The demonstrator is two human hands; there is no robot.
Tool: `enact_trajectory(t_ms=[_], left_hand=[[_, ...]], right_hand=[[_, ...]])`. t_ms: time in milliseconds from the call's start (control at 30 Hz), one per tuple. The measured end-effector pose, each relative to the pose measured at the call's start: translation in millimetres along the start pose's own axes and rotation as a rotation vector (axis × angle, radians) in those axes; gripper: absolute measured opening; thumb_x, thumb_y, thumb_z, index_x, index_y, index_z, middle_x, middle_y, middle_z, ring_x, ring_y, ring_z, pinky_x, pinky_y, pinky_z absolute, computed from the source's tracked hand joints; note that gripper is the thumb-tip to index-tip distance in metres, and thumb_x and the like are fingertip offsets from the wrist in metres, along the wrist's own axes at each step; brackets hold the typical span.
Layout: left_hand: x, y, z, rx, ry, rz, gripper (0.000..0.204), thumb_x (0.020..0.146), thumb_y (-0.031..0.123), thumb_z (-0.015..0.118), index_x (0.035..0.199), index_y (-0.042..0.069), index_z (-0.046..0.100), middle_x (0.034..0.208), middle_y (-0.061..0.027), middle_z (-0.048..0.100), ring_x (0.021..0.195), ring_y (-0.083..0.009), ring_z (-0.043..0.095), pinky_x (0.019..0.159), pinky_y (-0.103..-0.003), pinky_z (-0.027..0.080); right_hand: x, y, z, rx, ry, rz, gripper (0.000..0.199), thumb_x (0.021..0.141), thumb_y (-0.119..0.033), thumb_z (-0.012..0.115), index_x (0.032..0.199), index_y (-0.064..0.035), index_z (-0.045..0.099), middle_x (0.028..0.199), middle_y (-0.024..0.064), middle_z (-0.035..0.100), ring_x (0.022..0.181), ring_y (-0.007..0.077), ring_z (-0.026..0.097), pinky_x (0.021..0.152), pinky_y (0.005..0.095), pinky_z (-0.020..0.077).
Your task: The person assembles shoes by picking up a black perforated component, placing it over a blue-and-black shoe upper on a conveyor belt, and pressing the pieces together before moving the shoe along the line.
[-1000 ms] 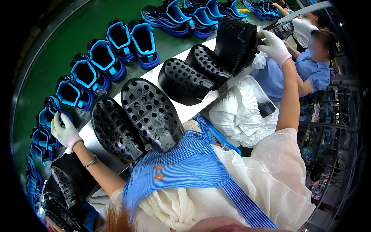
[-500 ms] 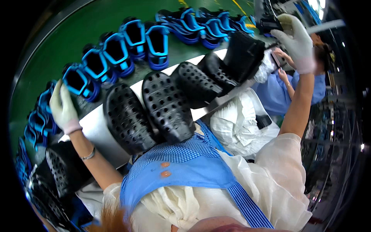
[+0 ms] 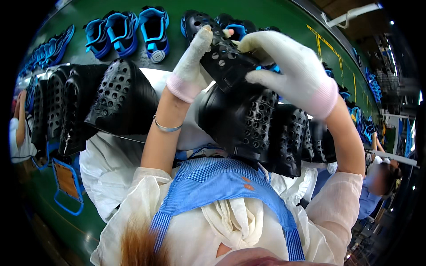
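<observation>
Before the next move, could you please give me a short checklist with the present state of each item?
1. Left hand gripping the black shoe form: ok.
2. Right hand in firm contact with it: cannot tell; the fingers and thumb are at its right side.
3. Holed side visible: ok, it faces the camera.
4. Far side undamaged: cannot tell, hidden.
5. Held form apart from the large black form below: cannot tell; they overlap in view.
6. Blue-and-black shoe upright: ok.

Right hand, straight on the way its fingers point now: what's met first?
The right hand would first meet the black perforated sole-shaped piece, in contact or nearly so, though depth is unclear; the left hand lies beyond.
</observation>
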State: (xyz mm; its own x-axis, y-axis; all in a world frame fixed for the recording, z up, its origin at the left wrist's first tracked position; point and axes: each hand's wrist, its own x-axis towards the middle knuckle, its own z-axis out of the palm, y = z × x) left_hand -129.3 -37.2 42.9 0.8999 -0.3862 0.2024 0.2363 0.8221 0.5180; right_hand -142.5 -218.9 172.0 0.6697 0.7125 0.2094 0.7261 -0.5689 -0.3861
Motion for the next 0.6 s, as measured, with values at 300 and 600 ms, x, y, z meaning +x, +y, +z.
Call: enact_trajectory(t_ms=[300,600], left_hand=[[-6.6,-13.7,-36.2,0.125,0.226,0.164,0.043,0.095,0.026,0.056,0.129,0.001,0.046,0.116,-0.0105,0.058,0.109,-0.0210,0.056,0.096,-0.036,0.045],[-4.1,-7.6,-43.0,0.369,0.372,0.062,0.036,0.089,0.028,0.064,0.113,0.002,0.057,0.107,-0.0073,0.062,0.095,-0.0191,0.061,0.082,-0.037,0.053]], right_hand=[[33.2,23.7,37.8,-0.043,-0.209,0.284,0.040,0.080,-0.039,0.066,0.085,0.0004,0.060,0.068,0.0180,0.063,0.069,0.0309,0.065,0.065,0.0365,0.0521],[55.4,51.5,47.3,-0.022,-0.191,0.312,0.037,0.081,-0.037,0.061,0.083,-0.0005,0.063,0.065,0.0164,0.061,0.061,0.0283,0.063,0.062,0.0356,0.0510]])
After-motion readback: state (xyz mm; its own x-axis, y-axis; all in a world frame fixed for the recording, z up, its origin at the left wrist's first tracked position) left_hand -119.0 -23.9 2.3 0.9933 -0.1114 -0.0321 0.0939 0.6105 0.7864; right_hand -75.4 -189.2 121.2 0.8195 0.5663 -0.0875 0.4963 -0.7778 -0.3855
